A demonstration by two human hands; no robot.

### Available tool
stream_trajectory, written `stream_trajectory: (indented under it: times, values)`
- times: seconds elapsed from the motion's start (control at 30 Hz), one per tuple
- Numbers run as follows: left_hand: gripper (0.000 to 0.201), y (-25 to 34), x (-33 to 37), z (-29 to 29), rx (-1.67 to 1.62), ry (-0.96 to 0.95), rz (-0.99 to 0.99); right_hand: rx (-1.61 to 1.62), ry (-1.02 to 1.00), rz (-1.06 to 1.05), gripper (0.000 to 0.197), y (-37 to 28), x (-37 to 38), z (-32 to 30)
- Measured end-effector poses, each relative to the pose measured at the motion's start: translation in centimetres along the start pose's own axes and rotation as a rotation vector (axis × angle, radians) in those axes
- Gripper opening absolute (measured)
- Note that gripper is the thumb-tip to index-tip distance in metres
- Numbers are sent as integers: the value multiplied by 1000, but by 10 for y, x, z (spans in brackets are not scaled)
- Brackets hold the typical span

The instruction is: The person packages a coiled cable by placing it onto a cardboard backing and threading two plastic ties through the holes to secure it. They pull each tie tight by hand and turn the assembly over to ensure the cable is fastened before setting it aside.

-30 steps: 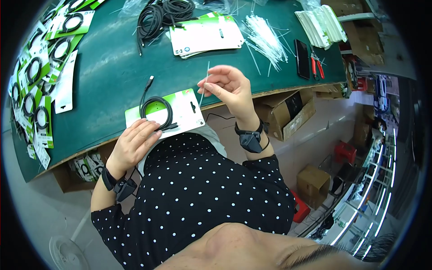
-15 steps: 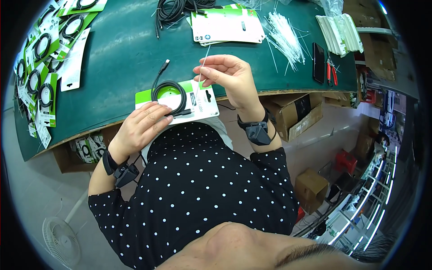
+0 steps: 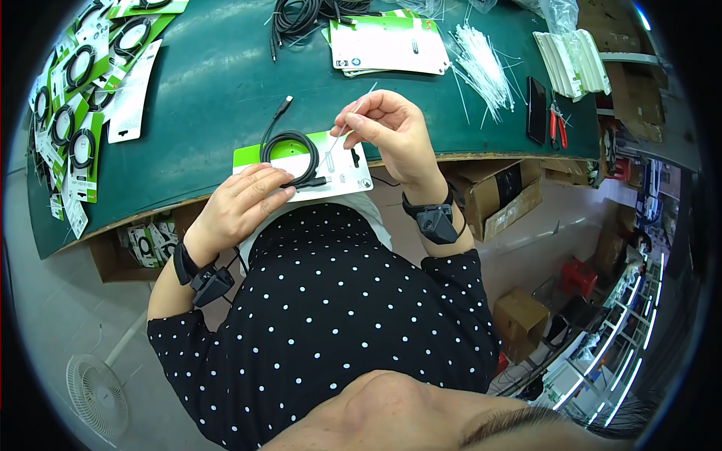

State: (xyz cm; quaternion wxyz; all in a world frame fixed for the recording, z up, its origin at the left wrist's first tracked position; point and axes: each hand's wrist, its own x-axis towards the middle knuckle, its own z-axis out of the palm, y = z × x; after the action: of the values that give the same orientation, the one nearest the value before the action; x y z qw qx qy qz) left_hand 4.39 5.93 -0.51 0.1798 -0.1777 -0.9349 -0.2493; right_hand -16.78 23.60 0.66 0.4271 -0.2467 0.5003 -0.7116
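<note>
A coiled black cable (image 3: 317, 156) lies on a green-and-white backing card (image 3: 353, 179) at the table's near edge. One plug of the cable points up and away, the other lies across the card. My left hand (image 3: 242, 204) grips the card's near left part, its fingers over the lower side of the coil; its thumb is hidden. Above the card's right part, my right hand (image 3: 391, 134) pinches a thin white cable tie (image 3: 336, 140) between thumb and fingertips. The tie slants down toward the right side of the coil; whether its lower end passes through the card I cannot tell.
Carded cables (image 3: 80, 150) are heaped at the left of the green table (image 3: 218, 83). At the back are loose black cables (image 3: 297, 19), stacked blank cards (image 3: 387, 46) and white cable ties (image 3: 485, 71). A phone (image 3: 535, 110) and red-handled cutters (image 3: 557, 128) lie right.
My right hand has shifted slightly right, and the cable tie in it now slants more toward the coil. My left hand stays on the card and cable. The whole view has shifted a little.
</note>
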Motion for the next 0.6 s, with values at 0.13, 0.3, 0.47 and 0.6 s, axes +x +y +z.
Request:
stream_trajectory:
  times: [0.13, 0.3, 0.47, 0.6]
  values:
    - [34, -3, 2, -1, -44, 38, -16, -36, 31, -80, 4, -2, -1, 1]
    - [28, -5, 10, -8, -160, 129, -125, -32, 101, -346, 5, -20, -13, -12]
    - [23, -8, 19, -17, -301, 157, -315, 20, 154, -360, 8, -17, -36, -5]
    - [21, -14, 31, -25, -365, 142, -431, 37, 163, -59, 10, 17, -51, 21]
